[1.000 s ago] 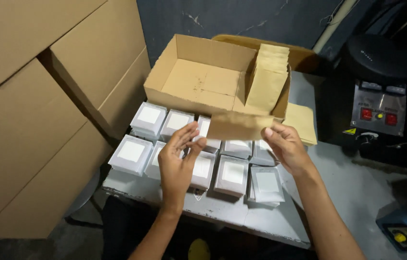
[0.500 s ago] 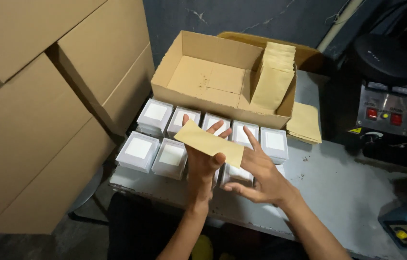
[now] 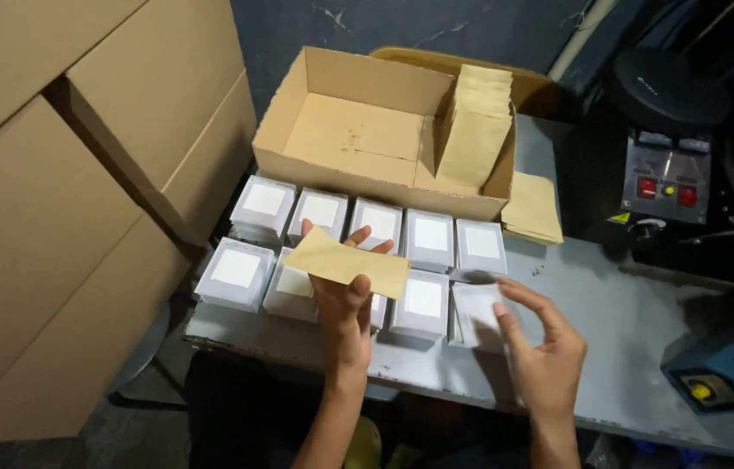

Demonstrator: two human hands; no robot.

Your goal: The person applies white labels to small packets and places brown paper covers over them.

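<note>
As held flat: brown envelope [image 3: 347, 261] is pinched by left hand [image 3: 343, 300], its face exposed.
Right hand [image 3: 541, 343]: released, fingers curled over clear packet [image 3: 475, 311].

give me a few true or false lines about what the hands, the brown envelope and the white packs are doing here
1. The left hand holds a brown envelope. True.
2. The right hand grips the envelope too. False: it is off the envelope, fingers at a clear pack.
3. The cardboard box is packed full. False: only a stack of envelopes stands at its right end.
4. White packs sit in rows on the table in front of the box. True.
5. Loose envelopes lie right of the box. True.
</note>
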